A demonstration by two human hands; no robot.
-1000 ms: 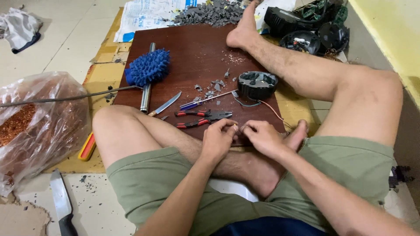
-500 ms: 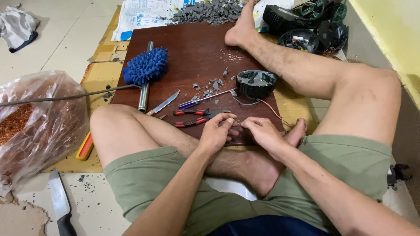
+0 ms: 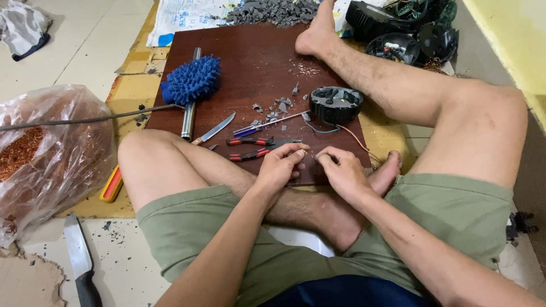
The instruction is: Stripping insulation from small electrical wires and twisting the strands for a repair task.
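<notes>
Left hand [image 3: 280, 166] and right hand [image 3: 340, 170] now closer together at 6 o'clock edge of dark brown wooden board [image 3: 250, 74]; fingertips pinched on thin copper-coloured wire [image 3: 355, 142] trailing from round black motor housing [image 3: 336, 103] at 1 o'clock; red-handled pliers [image 3: 257, 146] idle at 10 o'clock; wire-working continues.

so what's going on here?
A person sits on the floor at a brown board, left hand and right hand pinching something small together at its near edge; what it is can't be told. Red-handled pliers, a small knife and a round black part lie just beyond.
</notes>
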